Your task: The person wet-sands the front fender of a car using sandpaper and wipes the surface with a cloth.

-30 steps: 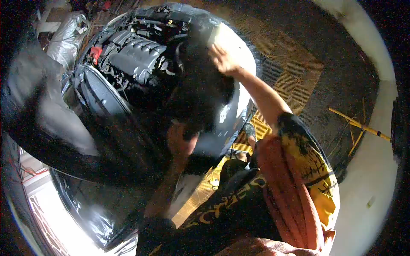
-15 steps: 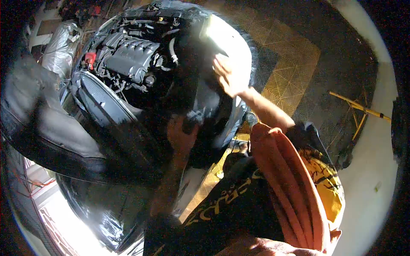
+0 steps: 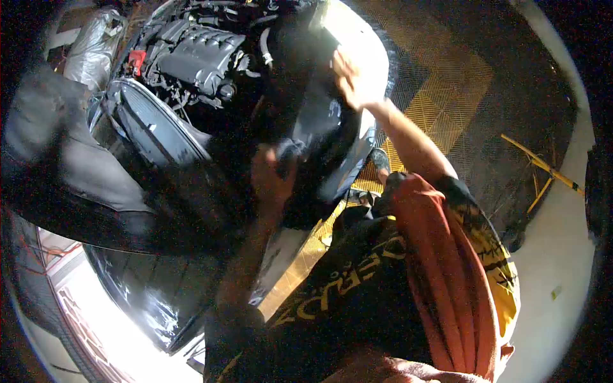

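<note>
My right hand (image 3: 350,81) lies with its fingers stretched out on the brightly lit edge of the car's dark fender (image 3: 319,124). Deep shadow covers my left hand (image 3: 273,175), lower down over the same dark bodywork. Its thumb and fingers look curled around a dark thing that I cannot make out. A bluish-grey patch shows just beyond these fingers; whether it is cloth or a reflection is unclear. Left of both hands, the open engine bay shows a grey engine cover (image 3: 201,59). A reddish-brown towel (image 3: 440,255) hangs over my right shoulder.
The raised hood (image 3: 96,172) blocks the left side. Beyond the engine stands something wrapped in silvery plastic (image 3: 92,51). Yellow and dark floor tiles (image 3: 440,108) lie to the right, with a yellow metal frame (image 3: 543,166) near the pale wall. A shoe (image 3: 381,159) shows below the fender.
The car and both hands sit higher in the picture, mostly from my head moving. Against the bodywork, the hands have shifted little. My right hand stays flat on the fender.
</note>
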Tool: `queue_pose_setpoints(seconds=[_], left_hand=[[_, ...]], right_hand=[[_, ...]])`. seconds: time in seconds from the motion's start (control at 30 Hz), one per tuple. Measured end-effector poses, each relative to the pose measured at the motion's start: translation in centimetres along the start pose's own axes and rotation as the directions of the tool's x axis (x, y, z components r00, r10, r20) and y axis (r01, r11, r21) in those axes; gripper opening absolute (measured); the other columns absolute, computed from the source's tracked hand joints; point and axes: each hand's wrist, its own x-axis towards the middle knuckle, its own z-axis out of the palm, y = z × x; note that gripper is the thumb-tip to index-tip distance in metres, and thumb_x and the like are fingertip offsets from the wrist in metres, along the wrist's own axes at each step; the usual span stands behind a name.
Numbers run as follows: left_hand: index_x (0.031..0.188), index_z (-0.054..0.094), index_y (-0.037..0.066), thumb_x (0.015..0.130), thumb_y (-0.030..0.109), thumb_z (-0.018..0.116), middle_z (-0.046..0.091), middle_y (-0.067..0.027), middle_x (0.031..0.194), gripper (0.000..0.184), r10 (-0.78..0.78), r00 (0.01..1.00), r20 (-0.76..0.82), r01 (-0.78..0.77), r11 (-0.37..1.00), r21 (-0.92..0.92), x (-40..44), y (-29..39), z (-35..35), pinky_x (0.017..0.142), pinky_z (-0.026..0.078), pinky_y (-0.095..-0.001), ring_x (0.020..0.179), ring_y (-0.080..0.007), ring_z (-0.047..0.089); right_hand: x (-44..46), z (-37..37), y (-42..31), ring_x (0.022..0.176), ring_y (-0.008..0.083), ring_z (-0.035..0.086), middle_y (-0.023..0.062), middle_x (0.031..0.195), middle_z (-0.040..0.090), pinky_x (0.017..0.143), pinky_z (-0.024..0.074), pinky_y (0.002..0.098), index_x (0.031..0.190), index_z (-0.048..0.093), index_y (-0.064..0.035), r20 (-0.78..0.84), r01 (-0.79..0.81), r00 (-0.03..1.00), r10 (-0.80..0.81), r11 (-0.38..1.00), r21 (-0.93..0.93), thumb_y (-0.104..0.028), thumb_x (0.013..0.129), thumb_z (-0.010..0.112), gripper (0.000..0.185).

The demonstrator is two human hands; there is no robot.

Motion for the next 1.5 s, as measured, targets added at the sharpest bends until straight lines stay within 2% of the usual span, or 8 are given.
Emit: queue_pose_setpoints(seconds=[0.1, 0.27, 0.73, 0.97, 1.1, 1.17, 1.33, 1.5], left_hand=[[0.119, 0.061, 0.001, 0.083, 0.042, 0.075, 0.060, -0.0286, 0.125, 0.056, -0.014, 0.998, 0.054, 0.011, 0.998, 0.061, 0.7, 1.5, -1.6, 0.097, 0.048, -0.0535, 0.112, -0.0465, 0.059], [0.117, 0.062, 0.000, 0.085, 0.046, 0.070, 0.063, -0.0267, 0.118, 0.056, -0.061, 0.994, 0.086, 0.051, 0.993, 0.110, 0.6, 0.4, -0.1, 0.095, 0.050, -0.0521, 0.108, -0.0461, 0.060], [0.124, 0.059, 0.002, 0.092, 0.041, 0.065, 0.064, -0.0233, 0.116, 0.051, -0.059, 0.995, 0.085, 0.059, 0.998, 0.003, 1.8, 3.9, -2.9, 0.094, 0.047, -0.0481, 0.109, -0.0416, 0.059], [0.127, 0.057, 0.005, 0.092, 0.047, 0.063, 0.062, -0.0223, 0.122, 0.055, -0.031, 0.999, 0.036, 0.031, 0.999, 0.007, 1.8, 2.7, -1.8, 0.096, 0.046, -0.0489, 0.112, -0.0402, 0.059], [0.128, 0.058, 0.009, 0.093, 0.054, 0.058, 0.062, -0.0226, 0.121, 0.058, -0.030, 0.999, -0.022, 0.031, 0.998, 0.053, 1.8, 2.6, -1.2, 0.095, 0.046, -0.0497, 0.111, -0.0408, 0.059], [0.128, 0.057, 0.009, 0.092, 0.055, 0.059, 0.062, -0.0228, 0.121, 0.058, -0.019, 1.000, -0.018, 0.020, 0.997, 0.074, 1.8, 2.2, -1.2, 0.094, 0.046, -0.0502, 0.111, -0.0410, 0.059], [0.127, 0.058, 0.007, 0.091, 0.057, 0.058, 0.061, -0.0239, 0.124, 0.061, -0.032, 0.999, 0.020, 0.032, 0.999, -0.018, 1.9, 2.6, -1.7, 0.096, 0.046, -0.0510, 0.114, -0.0420, 0.058], [0.132, 0.056, 0.007, 0.092, 0.060, 0.057, 0.061, -0.0256, 0.126, 0.067, -0.025, 1.000, -0.008, 0.026, 0.999, 0.034, 1.8, 2.4, -1.5, 0.099, 0.046, -0.0506, 0.118, -0.0437, 0.057]], right_hand=[[0.8, 0.2, -0.7, 0.138, 0.0405, 0.042, 0.0256, 0.151, 0.041, 0.114, 0.0366, 0.0453, 0.143, 0.044, 0.0019, -0.069, -0.042, 0.996, 0.050, 0.993, 0.106, -0.021, 0.095, 0.046, 0.054], [-9.1, -2.2, -11.4, 0.141, 0.0462, 0.035, 0.0284, 0.151, 0.037, 0.118, 0.0231, 0.0537, 0.146, 0.039, 0.0057, -0.263, 0.163, 0.962, -0.074, 0.928, 0.335, -0.006, 0.087, 0.049, 0.061], [-9.0, 2.1, -9.9, 0.134, 0.0421, 0.044, 0.0303, 0.148, 0.040, 0.116, 0.0318, 0.0442, 0.152, 0.024, 0.0057, 0.022, -0.477, 0.856, 0.516, 0.774, 0.416, -0.021, 0.101, 0.041, 0.060], [-18.3, 3.3, -27.0, 0.122, 0.0458, 0.044, 0.0331, 0.125, 0.045, 0.108, 0.0315, 0.0499, 0.131, 0.044, 0.0104, -0.417, -0.163, 0.877, 0.241, 0.963, 0.215, -0.010, 0.089, 0.050, 0.047], [-11.6, 4.6, -17.3, 0.109, 0.0423, 0.048, 0.0315, 0.111, 0.048, 0.100, 0.0375, 0.0492, 0.110, 0.053, 0.0067, -0.450, -0.325, 0.844, 0.292, 0.946, 0.004, -0.011, 0.089, 0.054, 0.028], [-11.7, 6.6, -15.1, 0.095, 0.0291, 0.057, 0.0163, 0.108, 0.055, 0.092, 0.0487, 0.0423, 0.111, 0.054, -0.0032, 0.058, -0.443, 0.893, 0.447, 0.894, -0.069, -0.011, 0.091, 0.051, 0.022], [-18.4, 3.5, -30.5, 0.115, 0.0283, 0.054, 0.0174, 0.126, 0.055, 0.097, 0.0466, 0.0416, 0.127, 0.049, -0.0009, -0.396, -0.217, 0.897, 0.197, 0.976, -0.007, -0.012, 0.088, 0.050, 0.040], [-12.1, 6.9, -18.0, 0.110, 0.0446, 0.053, 0.0314, 0.114, 0.055, 0.103, 0.0384, 0.0494, 0.115, 0.055, 0.0065, -0.283, -0.367, 0.868, 0.408, 0.911, 0.188, -0.012, 0.091, 0.047, 0.032]])
